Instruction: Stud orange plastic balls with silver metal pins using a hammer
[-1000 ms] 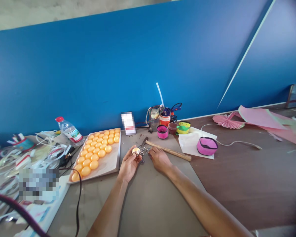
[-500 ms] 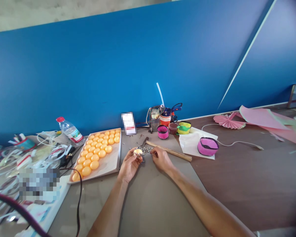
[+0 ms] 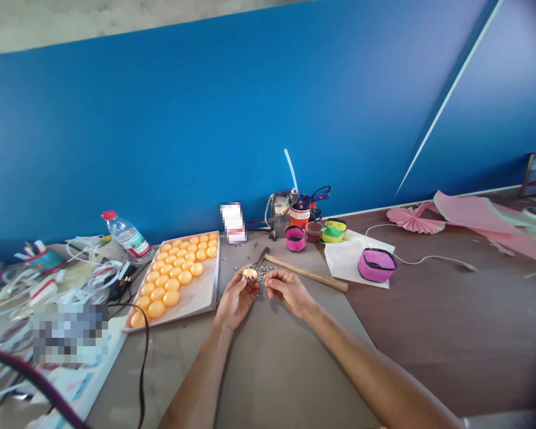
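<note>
My left hand (image 3: 234, 300) is closed around a small yellow ball (image 3: 250, 274), held up at its fingertips. My right hand (image 3: 287, 289) sits just to the right, fingers pinched together near the ball; whatever they hold is too small to make out. A little heap of small shiny metal pieces (image 3: 262, 271) lies on the grey mat (image 3: 268, 363) right behind both hands. A wooden-handled hammer (image 3: 306, 273) lies just beyond, its head by the heap.
A tray (image 3: 201, 295) of several yellow balls sits to the left. A water bottle (image 3: 125, 237), cables and clutter lie further left. Pink cups (image 3: 293, 238) (image 3: 376, 264), a glue gun and pots stand behind. Pink paper fans (image 3: 413, 219) lie far right.
My right hand left the heap of metal pieces and came in next to the ball, fingers pinched. My left hand lifted the ball slightly.
</note>
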### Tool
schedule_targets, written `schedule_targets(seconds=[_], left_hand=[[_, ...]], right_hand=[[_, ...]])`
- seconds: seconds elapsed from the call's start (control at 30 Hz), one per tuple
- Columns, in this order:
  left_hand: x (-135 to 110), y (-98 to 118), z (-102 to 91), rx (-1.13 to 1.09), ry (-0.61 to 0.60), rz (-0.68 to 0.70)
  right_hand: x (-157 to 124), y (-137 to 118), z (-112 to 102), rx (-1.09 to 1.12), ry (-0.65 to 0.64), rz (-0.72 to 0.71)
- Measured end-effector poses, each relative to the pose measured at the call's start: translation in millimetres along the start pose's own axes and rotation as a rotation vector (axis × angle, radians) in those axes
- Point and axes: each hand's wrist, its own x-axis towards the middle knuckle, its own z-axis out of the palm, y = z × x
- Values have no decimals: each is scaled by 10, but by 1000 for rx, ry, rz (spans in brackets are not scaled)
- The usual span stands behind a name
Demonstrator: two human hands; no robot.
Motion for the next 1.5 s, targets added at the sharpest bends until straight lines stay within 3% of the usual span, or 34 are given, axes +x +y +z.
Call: schedule_targets(seconds=[0.17, 0.6, 1.0, 1.5], left_hand=[[-18, -45, 32, -13, -10, -30], [-11, -89, 34, -19, 1, -55], [-20, -107, 29, -38, -15, -59], [-23, -141, 56, -29, 4, -78]], right_hand=[[-14, -15, 40, -11, 44, -23], [3, 20, 63, -283, 124, -108], [-4, 24, 75, -169, 94, -105], [15, 74, 40, -347, 120, -166]])
